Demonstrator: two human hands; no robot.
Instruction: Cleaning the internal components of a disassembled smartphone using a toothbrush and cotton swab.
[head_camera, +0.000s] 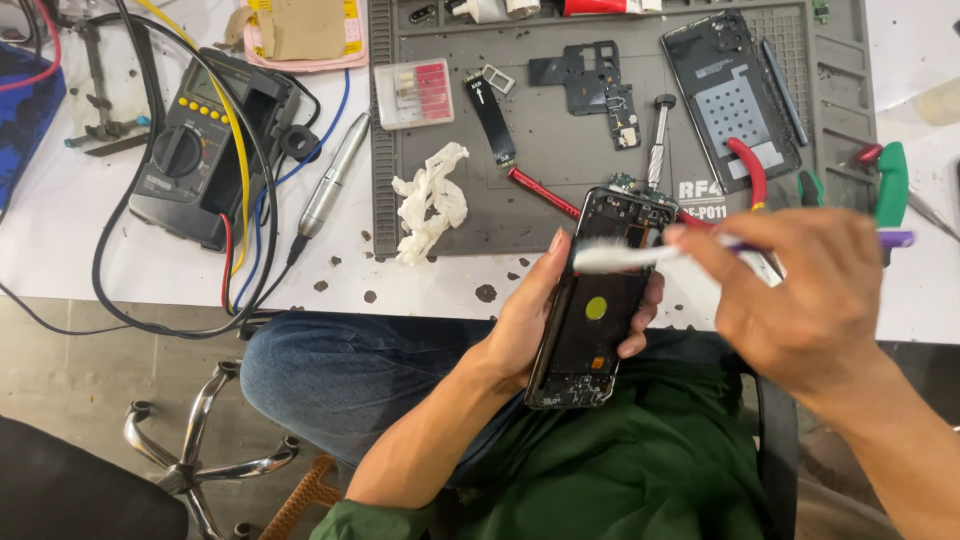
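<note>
Phone (590, 320) gripped in left hand (520, 330) | right hand (800, 290) fingers grasp white brush (625, 257) | yellow round sticker (596, 307)

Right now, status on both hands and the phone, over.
Left hand grips opened phone over the lap. Right hand holds white brush across the phone's upper end. Nothing blocking; crumpled tissue and tools lie on grey mat.

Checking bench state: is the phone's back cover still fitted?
No, the opened phone in the left hand shows bare internals; a back cover lies on the mat.
</note>
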